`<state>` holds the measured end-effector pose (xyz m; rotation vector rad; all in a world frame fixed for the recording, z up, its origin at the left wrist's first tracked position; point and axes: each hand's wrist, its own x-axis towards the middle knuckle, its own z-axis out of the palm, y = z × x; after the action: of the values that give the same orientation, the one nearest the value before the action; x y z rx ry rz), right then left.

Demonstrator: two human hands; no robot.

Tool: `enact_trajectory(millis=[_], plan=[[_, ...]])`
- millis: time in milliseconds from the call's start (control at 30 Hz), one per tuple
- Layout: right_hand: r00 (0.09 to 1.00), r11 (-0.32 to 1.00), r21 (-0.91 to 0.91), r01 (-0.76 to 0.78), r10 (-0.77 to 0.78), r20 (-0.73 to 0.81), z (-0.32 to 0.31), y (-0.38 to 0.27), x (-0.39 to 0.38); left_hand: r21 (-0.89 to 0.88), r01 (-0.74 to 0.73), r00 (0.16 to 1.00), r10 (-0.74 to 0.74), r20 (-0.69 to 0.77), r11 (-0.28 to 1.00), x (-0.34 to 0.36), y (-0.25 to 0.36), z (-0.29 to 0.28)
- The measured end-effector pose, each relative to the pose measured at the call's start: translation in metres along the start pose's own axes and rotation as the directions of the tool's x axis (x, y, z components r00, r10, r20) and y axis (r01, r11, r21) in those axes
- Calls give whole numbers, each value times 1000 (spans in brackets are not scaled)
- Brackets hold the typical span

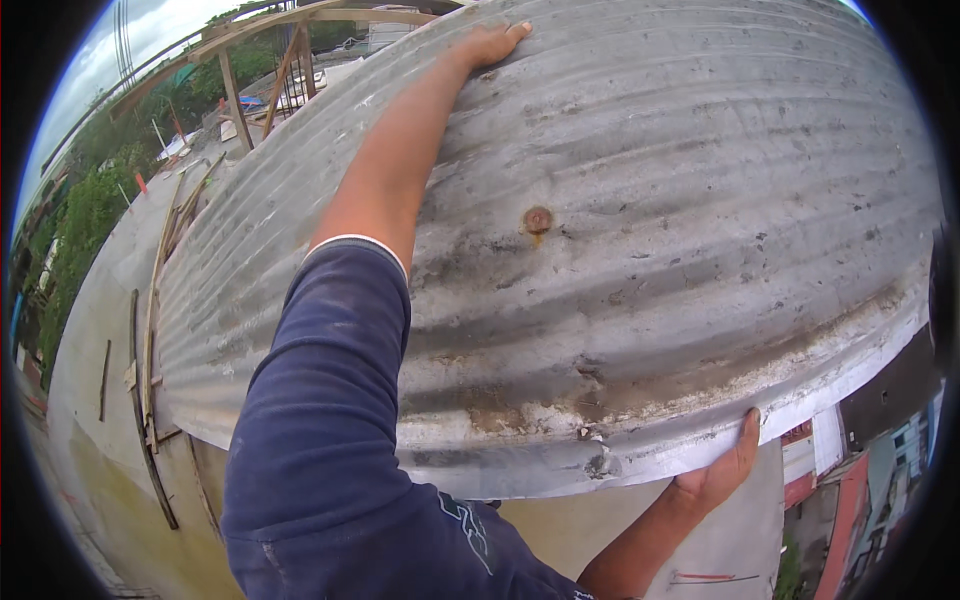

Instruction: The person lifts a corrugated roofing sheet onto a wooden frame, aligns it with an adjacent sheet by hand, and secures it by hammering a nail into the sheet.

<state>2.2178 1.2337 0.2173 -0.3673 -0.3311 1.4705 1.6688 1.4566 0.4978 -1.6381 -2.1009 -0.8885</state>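
A weathered grey corrugated metal sheet point(680, 180) fills most of the view, stained brown along its near edge, with a rusty round spot point(537, 219) in the middle. My left arm, in a dark blue short sleeve, reaches across it. My left hand point(492, 42) rests high on the sheet, its fingers stretched out along the surface. At the lower right, my right hand point(722, 465) grips the sheet's near edge, thumb on top and the other fingers hidden beneath.
A concrete roof slab point(90, 300) carries loose timber lengths point(150, 350) at left. A wooden frame point(230, 90) and upright rebar stand at top left, with trees point(50, 250) beyond. At lower right, past the slab edge, lower buildings point(840, 520) show.
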Motion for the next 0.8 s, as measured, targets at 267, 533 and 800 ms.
enact_trajectory(millis=[267,533,800], plan=[[840,800,-274,533,-540,55,-35,39,-16,147,109,800,1,-600,983,-137,-77,-31],[853,742,-502,445,-521,-12,-14,51,-76,52,239,308,-25,-951,970,-630,-188,-209],[587,-20,-720,694,-563,581,-60,57,-115,-880,-98,-388,-796,464,-465,-1148,-415,93]])
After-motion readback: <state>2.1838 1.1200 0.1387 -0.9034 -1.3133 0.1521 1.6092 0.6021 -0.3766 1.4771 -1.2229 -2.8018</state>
